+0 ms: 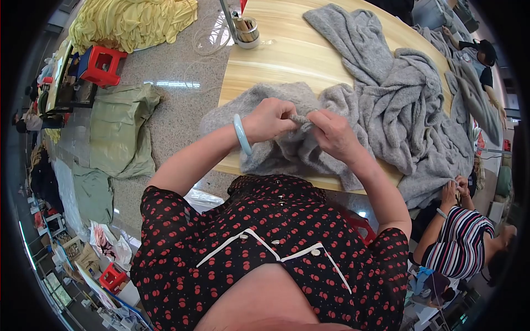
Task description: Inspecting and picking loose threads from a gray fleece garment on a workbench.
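A grey knitted garment (292,94) lies bunched at the near edge of the table, part of it hanging over toward my lap. My left hand (271,118), with a pale blue bangle (242,135) on its wrist, pinches a fold of the knit. Close beside it my right hand (333,131) grips the same raised strip between thumb and fingers. The strip runs between the two hands, which are only slightly apart. Just what edge or seam they hold is too small to make out.
More grey knitwear (397,94) is heaped across the table's right side. A white cup of tools (247,33) stands on the wooden tabletop (281,60). One co-worker in stripes (458,243) handles grey fabric at right. Yellow cloth (132,22), a red stool (102,66) and green sacking (121,129) are at left.
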`<state>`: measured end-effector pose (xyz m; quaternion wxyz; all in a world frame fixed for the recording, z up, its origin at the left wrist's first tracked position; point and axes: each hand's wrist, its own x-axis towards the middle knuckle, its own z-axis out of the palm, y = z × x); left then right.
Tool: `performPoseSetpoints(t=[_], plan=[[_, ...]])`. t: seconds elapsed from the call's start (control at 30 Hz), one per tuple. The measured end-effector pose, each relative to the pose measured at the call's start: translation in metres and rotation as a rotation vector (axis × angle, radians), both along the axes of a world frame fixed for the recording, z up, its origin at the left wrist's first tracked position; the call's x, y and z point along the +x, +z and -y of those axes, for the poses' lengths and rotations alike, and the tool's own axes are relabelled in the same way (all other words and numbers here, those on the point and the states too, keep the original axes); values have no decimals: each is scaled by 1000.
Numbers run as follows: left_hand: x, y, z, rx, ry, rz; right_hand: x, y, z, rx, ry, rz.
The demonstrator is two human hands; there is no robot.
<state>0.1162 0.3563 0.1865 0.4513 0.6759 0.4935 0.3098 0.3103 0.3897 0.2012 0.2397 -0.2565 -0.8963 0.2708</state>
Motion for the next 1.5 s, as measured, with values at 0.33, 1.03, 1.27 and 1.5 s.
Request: performPoseSetpoints(t=[0.33, 1.03, 1.27, 1.5], plan=[[26, -1, 8, 328, 333, -71, -2, -10, -4, 105, -97, -80], [37, -7, 13, 641, 408, -394, -23, -36, 8, -3, -394, -269], [10, -11, 10, 161, 227, 146, 2, -37, 10, -357, -356, -302], [7, -9, -9, 188, 12, 176, -1, -26, 16, -555, -360, -399]])
